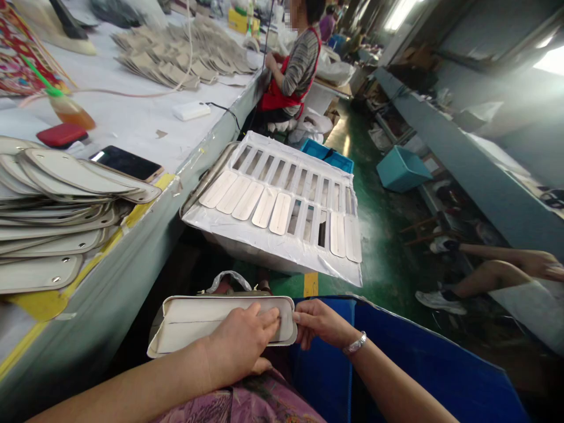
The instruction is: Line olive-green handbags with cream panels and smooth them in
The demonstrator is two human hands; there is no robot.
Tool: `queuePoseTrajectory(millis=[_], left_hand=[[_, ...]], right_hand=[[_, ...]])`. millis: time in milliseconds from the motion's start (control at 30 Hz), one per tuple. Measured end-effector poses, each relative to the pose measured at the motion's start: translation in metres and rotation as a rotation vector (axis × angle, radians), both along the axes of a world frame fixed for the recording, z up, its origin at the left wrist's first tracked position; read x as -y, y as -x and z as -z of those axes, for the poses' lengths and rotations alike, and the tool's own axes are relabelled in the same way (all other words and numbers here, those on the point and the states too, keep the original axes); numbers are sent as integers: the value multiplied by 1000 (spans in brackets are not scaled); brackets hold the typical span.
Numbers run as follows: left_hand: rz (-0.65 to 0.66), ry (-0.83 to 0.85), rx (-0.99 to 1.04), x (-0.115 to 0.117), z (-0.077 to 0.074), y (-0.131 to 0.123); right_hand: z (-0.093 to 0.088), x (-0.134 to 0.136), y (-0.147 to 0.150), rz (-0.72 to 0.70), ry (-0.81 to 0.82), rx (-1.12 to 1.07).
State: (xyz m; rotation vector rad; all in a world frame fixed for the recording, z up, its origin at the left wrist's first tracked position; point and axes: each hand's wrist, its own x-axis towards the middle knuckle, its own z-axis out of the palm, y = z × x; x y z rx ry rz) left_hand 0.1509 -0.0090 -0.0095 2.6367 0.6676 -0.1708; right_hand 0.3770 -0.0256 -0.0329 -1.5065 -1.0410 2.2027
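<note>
A cream handbag [194, 329] lies across my lap, with a pale oblong panel set inside its raised rim. A plastic-wrapped handle [227, 275] shows at its far side. My left hand [247, 335] rests over the panel's right half, fingers pressed on it and thumb below the near rim, gripping the bag. At the bag's right end my right hand [315, 323] pinches the edge between thumb and fingers; the fingertips are partly hidden. In front stands a white-covered rack [264, 252] with slots, several holding pale oblong panels [249, 200] like the one in the bag.
Left, a worktable [145, 117] carries stacked bag pieces [48, 223], a phone [126, 163], a red case [61, 135] and a glue bottle [73, 111]. A blue bin [396, 352] stands close on my right. A co-worker [295, 70] sits beyond the rack; another person's legs [476, 276] show at right.
</note>
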Motion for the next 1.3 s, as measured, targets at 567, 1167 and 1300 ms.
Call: queuePoseTrajectory(millis=[567, 1167, 1300], left_hand=[[-1, -33, -11, -4, -6, -1], [-1149, 612, 520, 11, -1, 165], [-1046, 951, 469, 2, 23, 167]], right_hand=[[-12, -12, 20, -91, -38, 367], [-10, 10, 24, -20, -123, 404], [-10, -1, 15, -92, 37, 271]])
